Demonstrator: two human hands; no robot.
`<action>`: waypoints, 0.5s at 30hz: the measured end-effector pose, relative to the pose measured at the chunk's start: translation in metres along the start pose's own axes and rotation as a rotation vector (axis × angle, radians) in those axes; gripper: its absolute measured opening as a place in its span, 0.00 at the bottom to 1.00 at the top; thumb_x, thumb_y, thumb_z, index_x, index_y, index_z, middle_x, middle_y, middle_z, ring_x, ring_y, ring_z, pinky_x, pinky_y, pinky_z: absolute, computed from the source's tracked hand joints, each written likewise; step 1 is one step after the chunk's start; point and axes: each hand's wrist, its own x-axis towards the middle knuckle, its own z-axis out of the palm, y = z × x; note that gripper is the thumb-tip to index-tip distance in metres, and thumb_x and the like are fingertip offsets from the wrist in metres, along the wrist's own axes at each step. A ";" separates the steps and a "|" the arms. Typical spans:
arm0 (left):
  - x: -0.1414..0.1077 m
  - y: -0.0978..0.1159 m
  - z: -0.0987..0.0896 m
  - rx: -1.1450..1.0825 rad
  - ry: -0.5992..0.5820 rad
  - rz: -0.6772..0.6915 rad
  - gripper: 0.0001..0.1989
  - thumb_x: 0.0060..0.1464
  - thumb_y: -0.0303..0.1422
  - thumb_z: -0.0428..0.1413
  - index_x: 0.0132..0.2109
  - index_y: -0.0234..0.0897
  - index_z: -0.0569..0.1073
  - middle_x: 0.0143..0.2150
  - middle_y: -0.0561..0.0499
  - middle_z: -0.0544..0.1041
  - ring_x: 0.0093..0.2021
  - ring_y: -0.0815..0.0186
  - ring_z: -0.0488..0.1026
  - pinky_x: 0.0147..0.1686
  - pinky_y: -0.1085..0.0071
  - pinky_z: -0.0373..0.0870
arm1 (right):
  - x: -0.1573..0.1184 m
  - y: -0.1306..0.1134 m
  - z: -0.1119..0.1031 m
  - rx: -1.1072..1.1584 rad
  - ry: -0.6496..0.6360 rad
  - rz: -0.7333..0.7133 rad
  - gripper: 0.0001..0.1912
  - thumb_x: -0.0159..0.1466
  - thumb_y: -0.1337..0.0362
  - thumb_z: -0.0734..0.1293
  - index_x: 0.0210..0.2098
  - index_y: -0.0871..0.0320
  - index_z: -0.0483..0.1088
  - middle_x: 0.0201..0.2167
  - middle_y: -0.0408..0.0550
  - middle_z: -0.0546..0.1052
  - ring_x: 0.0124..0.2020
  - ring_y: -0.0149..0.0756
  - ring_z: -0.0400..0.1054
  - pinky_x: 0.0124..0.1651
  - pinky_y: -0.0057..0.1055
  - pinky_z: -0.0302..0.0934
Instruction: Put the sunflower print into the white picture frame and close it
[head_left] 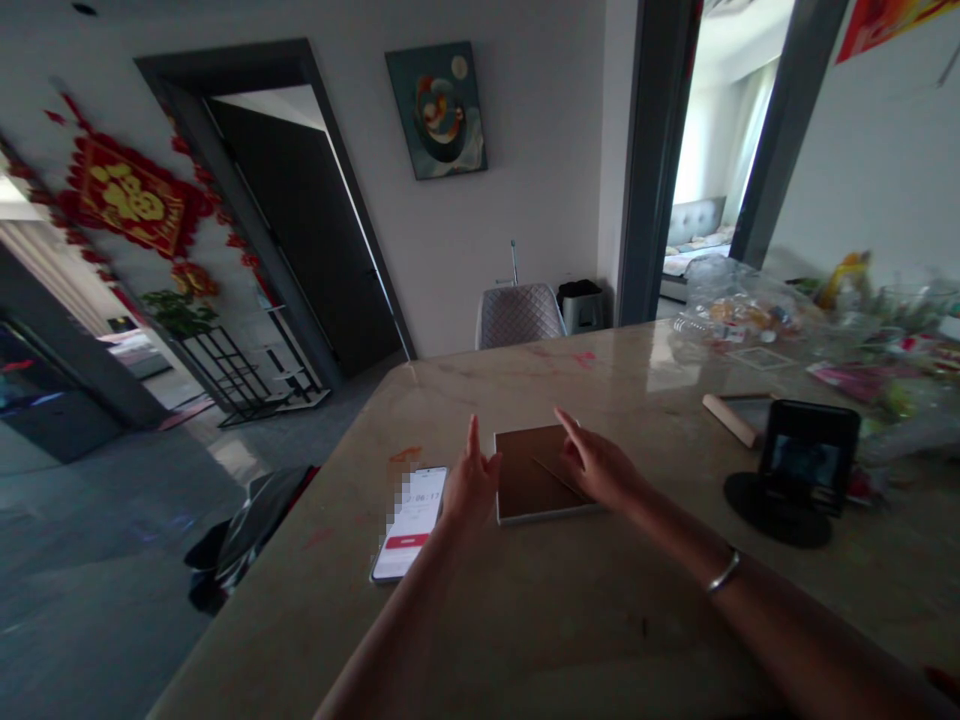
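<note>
On the table lies a flat brown board (525, 480) with a pale rim, perhaps a shallow tray or a book. A thin stick (556, 476) rests slantwise on its brown surface. My left hand (471, 485) is at the board's left edge, index finger stretched out and thumb apart, with nothing seen in it. Over the board's right part is my right hand (600, 465), index finger pointing forward and the other fingers bent; I see nothing held. A phone (409, 520) lies left of my left hand, its screen lit with a timer.
On the right, a dark device with a screen (810, 455) stands on a round base. Behind it lies a roll-like beige item (731, 418). Plastic bags (739, 305) and clutter fill the table's far right. A chair (521, 315) stands beyond the far edge.
</note>
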 end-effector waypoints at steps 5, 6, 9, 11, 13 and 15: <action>-0.002 0.010 -0.006 -0.048 0.253 0.111 0.37 0.54 0.32 0.46 0.63 0.34 0.32 0.34 0.50 0.70 0.29 0.69 0.66 0.29 0.75 0.59 | 0.007 0.005 -0.022 -0.202 0.221 0.045 0.34 0.60 0.71 0.53 0.63 0.63 0.35 0.33 0.53 0.71 0.32 0.37 0.65 0.39 0.36 0.61; -0.002 0.011 -0.006 -0.054 0.272 0.120 0.37 0.54 0.31 0.46 0.63 0.34 0.32 0.35 0.49 0.70 0.29 0.70 0.65 0.29 0.75 0.59 | 0.007 0.005 -0.025 -0.234 0.247 0.048 0.34 0.60 0.72 0.52 0.63 0.63 0.34 0.33 0.53 0.71 0.33 0.38 0.65 0.39 0.36 0.61; -0.002 0.010 -0.006 -0.055 0.302 0.107 0.37 0.53 0.29 0.46 0.63 0.34 0.33 0.36 0.49 0.70 0.29 0.70 0.65 0.29 0.75 0.59 | 0.007 0.008 -0.026 -0.313 0.298 0.064 0.35 0.60 0.72 0.52 0.63 0.64 0.31 0.34 0.54 0.70 0.34 0.39 0.65 0.39 0.36 0.62; -0.001 0.009 -0.006 -0.034 0.281 0.064 0.38 0.52 0.28 0.46 0.64 0.35 0.32 0.36 0.48 0.70 0.29 0.69 0.65 0.28 0.74 0.59 | 0.006 0.014 -0.022 -0.362 0.295 0.084 0.35 0.59 0.72 0.52 0.63 0.64 0.30 0.35 0.55 0.70 0.34 0.39 0.65 0.37 0.36 0.62; 0.000 0.006 -0.004 0.004 0.215 0.013 0.39 0.51 0.26 0.46 0.64 0.35 0.31 0.37 0.47 0.71 0.29 0.68 0.66 0.28 0.74 0.59 | 0.004 0.022 -0.017 -0.417 0.262 0.123 0.35 0.59 0.73 0.51 0.63 0.64 0.31 0.34 0.55 0.70 0.32 0.39 0.65 0.34 0.35 0.62; 0.002 0.001 -0.001 0.055 0.125 -0.036 0.39 0.50 0.25 0.46 0.64 0.35 0.31 0.37 0.45 0.72 0.29 0.67 0.67 0.28 0.73 0.60 | 0.002 0.031 -0.011 -0.482 0.201 0.171 0.35 0.58 0.76 0.50 0.63 0.64 0.33 0.32 0.55 0.70 0.30 0.38 0.65 0.31 0.34 0.62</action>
